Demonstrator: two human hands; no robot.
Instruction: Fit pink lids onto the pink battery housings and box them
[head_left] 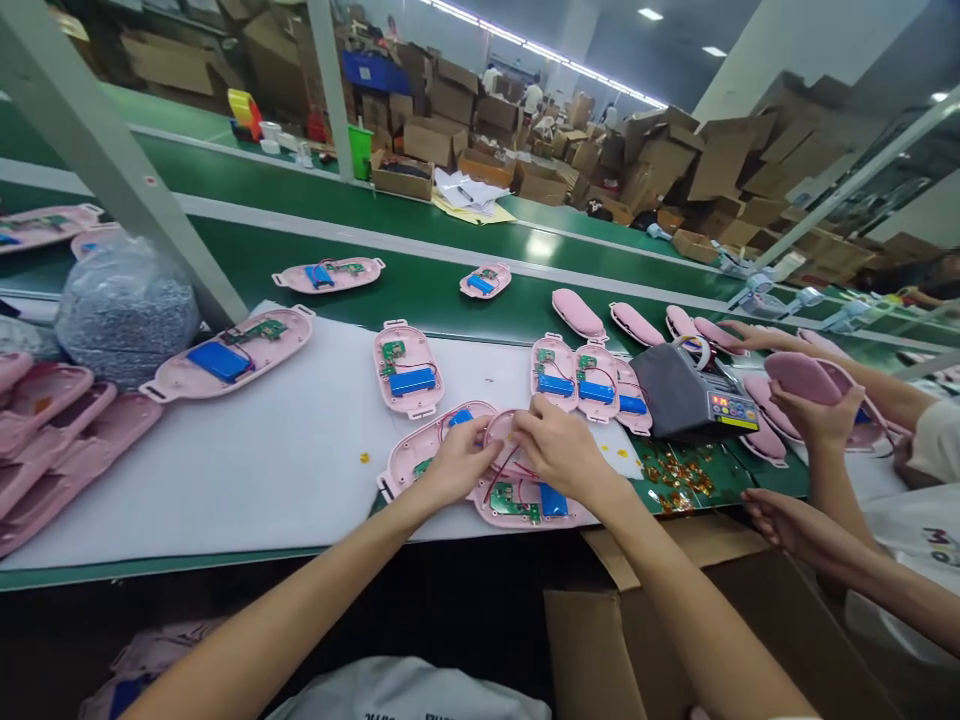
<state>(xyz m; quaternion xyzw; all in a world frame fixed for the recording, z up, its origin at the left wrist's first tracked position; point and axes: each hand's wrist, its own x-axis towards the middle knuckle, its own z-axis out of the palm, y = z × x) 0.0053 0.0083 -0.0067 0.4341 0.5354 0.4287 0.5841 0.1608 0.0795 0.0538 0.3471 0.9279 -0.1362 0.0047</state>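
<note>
My left hand and my right hand pinch opposite sides of a small pink plastic shell. Thin red wires hang from it. Under the hands lies an open pink casing with a green circuit board and a blue battery. Partly covered by my left hand is a second open casing. Beyond the hands, another casing lies face up, and several more stand side by side to the right. My fingertips hide part of the shell's edge.
A grey tape dispenser with a lit display stands at right, beside amber tape scraps. A co-worker's hand holds a pink casing. At left are stacked pink shells and a plastic-wrapped bundle. An open carton is below the table edge.
</note>
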